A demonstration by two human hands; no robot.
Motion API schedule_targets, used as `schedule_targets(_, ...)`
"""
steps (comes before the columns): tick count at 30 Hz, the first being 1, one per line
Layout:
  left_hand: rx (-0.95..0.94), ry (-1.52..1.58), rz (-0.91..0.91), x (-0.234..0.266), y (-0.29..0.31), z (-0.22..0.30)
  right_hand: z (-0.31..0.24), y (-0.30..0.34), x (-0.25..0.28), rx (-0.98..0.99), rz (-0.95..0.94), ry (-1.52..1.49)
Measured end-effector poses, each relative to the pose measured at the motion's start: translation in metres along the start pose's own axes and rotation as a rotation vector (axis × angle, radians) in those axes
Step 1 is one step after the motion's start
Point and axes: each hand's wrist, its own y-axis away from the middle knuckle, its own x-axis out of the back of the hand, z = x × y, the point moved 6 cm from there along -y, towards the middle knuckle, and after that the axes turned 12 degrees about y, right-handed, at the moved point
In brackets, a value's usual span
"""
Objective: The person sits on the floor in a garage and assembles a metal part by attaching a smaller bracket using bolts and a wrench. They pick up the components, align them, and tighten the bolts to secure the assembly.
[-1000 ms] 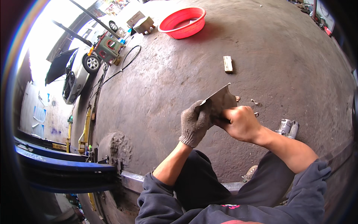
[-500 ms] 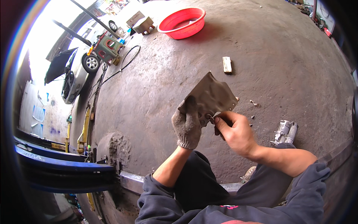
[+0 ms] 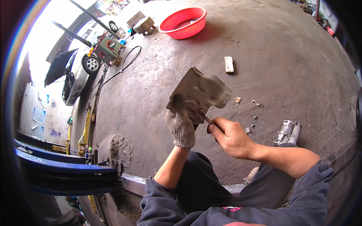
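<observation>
A dull grey-brown pressed metal shield (image 3: 200,88), with bumps and small holes along its edge, is held up above the floor. My left hand (image 3: 182,126), in a dirty grey knit glove, is closed on its lower left corner; most of the fingers are hidden behind the metal. Bare, my right hand (image 3: 235,139) grips a small ring wrench (image 3: 206,117). The wrench's ring end rests against the shield's lower edge, close to the gloved fingers. Whether it sits around a bolt I cannot tell.
Ahead on the concrete floor stand a red plastic basin (image 3: 184,33) and a wood block (image 3: 229,65). A silver starter-like motor (image 3: 288,132) lies at the right. Blue lift arms (image 3: 68,162), a black hose (image 3: 130,60), a green stool (image 3: 108,49) and a car (image 3: 77,81) are at the left.
The shield has moved slightly left and turned, showing more of its bumpy face. My right hand has shifted a little down and left, and the wrench shows more clearly.
</observation>
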Motion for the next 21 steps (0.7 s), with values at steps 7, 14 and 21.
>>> schedule_targets(7, 0.396, 0.237, 0.025, 0.002, -0.002, -0.037, -0.001, -0.003, 0.017, 0.042, 0.044, 0.112)
schedule_targets(14, 0.68, 0.12, -0.245, -0.009, 0.016, -0.044, 0.01, -0.004, 0.02, -0.065, -0.044, 0.075)
schedule_targets(21, 0.806, 0.152, -0.397, -0.021, 0.026, -0.038, 0.007, -0.005, 0.023, -0.029, -0.013, 0.067)
